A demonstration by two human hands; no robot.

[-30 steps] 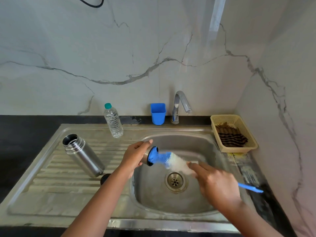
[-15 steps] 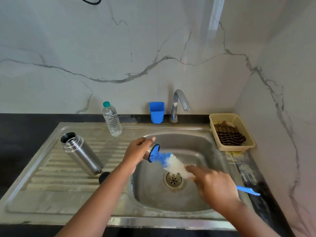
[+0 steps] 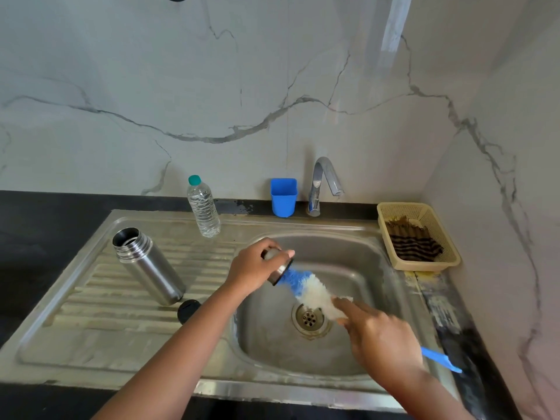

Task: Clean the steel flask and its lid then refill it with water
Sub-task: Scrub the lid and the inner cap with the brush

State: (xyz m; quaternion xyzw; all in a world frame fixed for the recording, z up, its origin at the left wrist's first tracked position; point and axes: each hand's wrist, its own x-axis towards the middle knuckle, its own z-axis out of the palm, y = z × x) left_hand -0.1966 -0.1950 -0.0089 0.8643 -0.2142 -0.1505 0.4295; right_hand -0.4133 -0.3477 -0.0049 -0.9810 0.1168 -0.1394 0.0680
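Holding the steel lid (image 3: 276, 266) over the left part of the sink basin (image 3: 357, 262), your left hand (image 3: 253, 269) has its fingers curled closely around it, the open side turned to the right. Your right hand (image 3: 380, 336) grips the bottle brush (image 3: 309, 287) with the fingers wrapped tight near the white bristles; the blue bristle tip is pushed into the lid, and the blue handle end sticks out behind your wrist, above the right rim of the sink.

Both hands are above the basin, with the drain (image 3: 309, 318) under the brush. The steel flask (image 3: 148, 266) stands open on the ribbed draining board (image 3: 91, 301), well apart from your left arm, and a small black cap (image 3: 188, 310) lies just beside its base.

Near the back edge, the plastic water bottle (image 3: 203, 207) holds clear water. The blue cup (image 3: 283, 197) stands just beside the tap (image 3: 322, 183). The yellow basket (image 3: 424, 265) at the right holds a striped cloth (image 3: 412, 245).
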